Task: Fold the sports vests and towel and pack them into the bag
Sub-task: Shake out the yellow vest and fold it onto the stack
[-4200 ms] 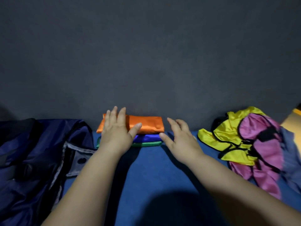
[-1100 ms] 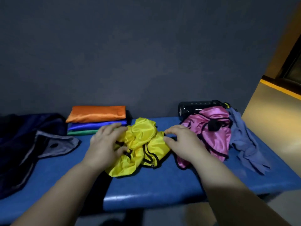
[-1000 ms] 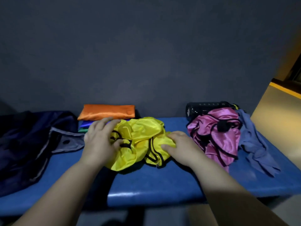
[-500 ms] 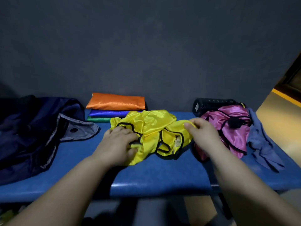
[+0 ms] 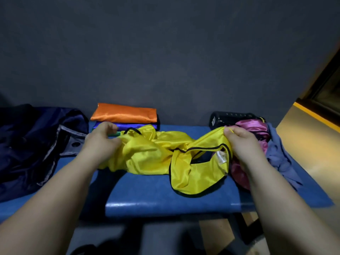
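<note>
The yellow vest (image 5: 147, 153) lies crumpled in the middle of the blue bench (image 5: 165, 199). The left hand (image 5: 101, 144) grips its left end; the right hand (image 5: 242, 144) pinches its right end. A folded orange vest (image 5: 125, 113) sits behind. The dark bag (image 5: 27, 144) lies left, the pink vest (image 5: 248, 126) right.

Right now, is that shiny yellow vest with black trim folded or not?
Unfolded. The yellow vest lies crumpled across the blue bench, the left hand and right hand gripping its ends.
</note>
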A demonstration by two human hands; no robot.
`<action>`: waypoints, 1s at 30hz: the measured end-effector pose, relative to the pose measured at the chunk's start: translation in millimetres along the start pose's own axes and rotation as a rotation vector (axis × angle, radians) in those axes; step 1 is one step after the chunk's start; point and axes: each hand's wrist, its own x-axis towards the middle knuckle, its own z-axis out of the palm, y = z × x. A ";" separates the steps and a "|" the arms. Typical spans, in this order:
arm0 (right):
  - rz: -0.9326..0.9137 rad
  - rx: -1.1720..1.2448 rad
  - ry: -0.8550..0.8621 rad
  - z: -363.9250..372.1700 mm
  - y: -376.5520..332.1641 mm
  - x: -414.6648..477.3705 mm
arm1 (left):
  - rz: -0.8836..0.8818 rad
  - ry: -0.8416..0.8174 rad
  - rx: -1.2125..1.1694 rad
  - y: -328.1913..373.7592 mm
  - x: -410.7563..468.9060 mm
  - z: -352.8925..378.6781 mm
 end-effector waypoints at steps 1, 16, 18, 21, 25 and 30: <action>0.019 0.002 -0.009 2.1 0.2 -2.4 | 0.040 -0.007 -0.035 3.6 -3.4 1.8; 0.117 0.520 -0.475 27.1 -24.4 -38.8 | 0.286 -0.549 -0.077 71.6 -79.6 71.9; 0.078 0.514 -0.511 28.9 -24.7 -40.2 | 0.262 -0.538 -0.108 75.1 -80.6 74.7; 0.040 0.503 -0.550 28.7 -25.1 -40.9 | 0.248 -0.466 -0.142 77.3 -79.7 78.1; 0.014 0.494 -0.607 28.3 -24.1 -40.6 | 0.194 -0.481 -0.256 77.5 -76.8 77.8; 0.018 0.517 -0.648 33.1 -22.4 -41.3 | 0.158 -0.482 -0.299 81.5 -76.8 76.6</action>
